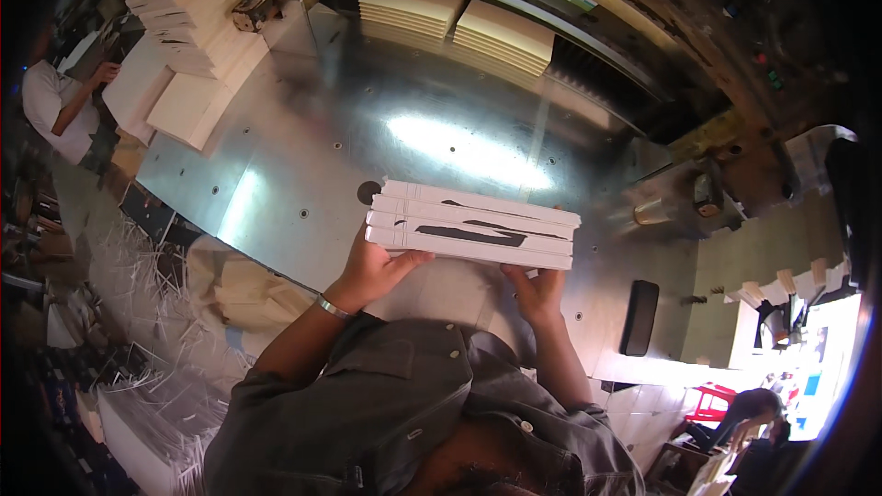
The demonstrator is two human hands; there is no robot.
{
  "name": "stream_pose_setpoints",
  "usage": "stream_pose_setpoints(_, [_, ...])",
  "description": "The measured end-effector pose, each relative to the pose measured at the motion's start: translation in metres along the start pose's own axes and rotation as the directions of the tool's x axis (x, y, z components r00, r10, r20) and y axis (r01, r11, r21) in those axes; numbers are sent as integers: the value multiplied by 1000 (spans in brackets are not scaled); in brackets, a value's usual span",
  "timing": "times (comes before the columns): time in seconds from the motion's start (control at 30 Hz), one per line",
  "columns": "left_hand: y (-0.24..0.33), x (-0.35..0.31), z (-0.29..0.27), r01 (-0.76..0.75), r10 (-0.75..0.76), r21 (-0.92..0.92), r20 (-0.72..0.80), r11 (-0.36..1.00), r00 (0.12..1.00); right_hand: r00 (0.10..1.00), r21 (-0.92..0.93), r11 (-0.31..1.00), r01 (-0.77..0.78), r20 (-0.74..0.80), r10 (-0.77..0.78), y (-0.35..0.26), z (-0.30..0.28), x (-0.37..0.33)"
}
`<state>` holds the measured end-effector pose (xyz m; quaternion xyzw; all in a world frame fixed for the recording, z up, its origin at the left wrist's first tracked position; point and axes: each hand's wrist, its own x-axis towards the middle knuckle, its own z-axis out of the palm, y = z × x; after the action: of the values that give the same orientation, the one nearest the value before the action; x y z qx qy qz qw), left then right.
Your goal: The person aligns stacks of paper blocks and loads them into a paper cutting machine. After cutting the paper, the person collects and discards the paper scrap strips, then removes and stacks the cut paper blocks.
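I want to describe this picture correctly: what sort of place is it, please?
Probably a paper-cutting or bookbinding workshop: a wide metal table, a tall pile of paper at upper left, and loose paper strips scattered at left suggest it.

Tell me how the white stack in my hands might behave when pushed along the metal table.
The white stack would probably stay fairly stiff: it spans the space between the left hand and right hand without visible sag. It might slip apart, as its layers' ends look staggered. On the shiny metal table, it may slide easily.
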<state>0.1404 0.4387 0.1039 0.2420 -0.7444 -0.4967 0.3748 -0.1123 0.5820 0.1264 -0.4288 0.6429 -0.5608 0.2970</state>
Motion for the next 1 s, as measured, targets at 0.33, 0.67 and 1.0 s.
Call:
stream_pose_setpoints(0.33, [7,-25,21,150,-184,-292,-91,944,979,993,224,973,61,-111,-36,26,18,-34])
stream_pose_setpoints(0.67, [5,-17,8,171,-179,-209,-21,963,984,999,-93,995,43,-25,-46,10,0,-18])
stream_pose_setpoints(1.0, [16,3,-4,22,-38,129,119,991,992,948,-274,927,254,262,-183,30,-16,11])
